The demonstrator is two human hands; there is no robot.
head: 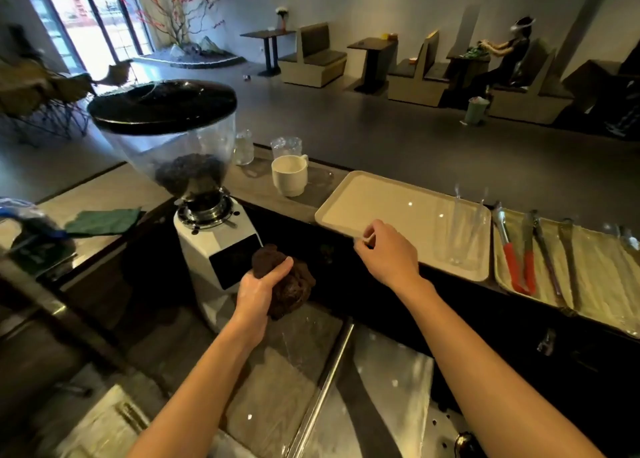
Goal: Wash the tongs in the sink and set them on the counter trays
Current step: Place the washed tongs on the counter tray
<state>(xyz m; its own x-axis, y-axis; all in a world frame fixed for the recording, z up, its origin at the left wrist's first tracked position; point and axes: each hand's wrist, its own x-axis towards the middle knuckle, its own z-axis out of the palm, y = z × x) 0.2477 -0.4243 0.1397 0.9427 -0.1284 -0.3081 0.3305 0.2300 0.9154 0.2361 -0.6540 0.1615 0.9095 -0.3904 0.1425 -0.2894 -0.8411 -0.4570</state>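
- Gripped in left hand (260,288): crumpled, nubbly brown cloth (294,289).
- Pinched by right hand (385,251): near rim of smooth beige tray (381,199).
- Lying on it: clear plastic tongs (462,229).
- Side by side on lined tray (595,284): red-handled tongs (516,258), slim metal tongs (547,249).

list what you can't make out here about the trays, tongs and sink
All in the head view:
- the right hand curls at the beige tray rim; its own fingers hide whether it pinches anything
- the clear tongs are transparent and blurred, count unclear
- the right tray is cut off by the right edge
- the sink is partly hidden by the arms and the bottom edge
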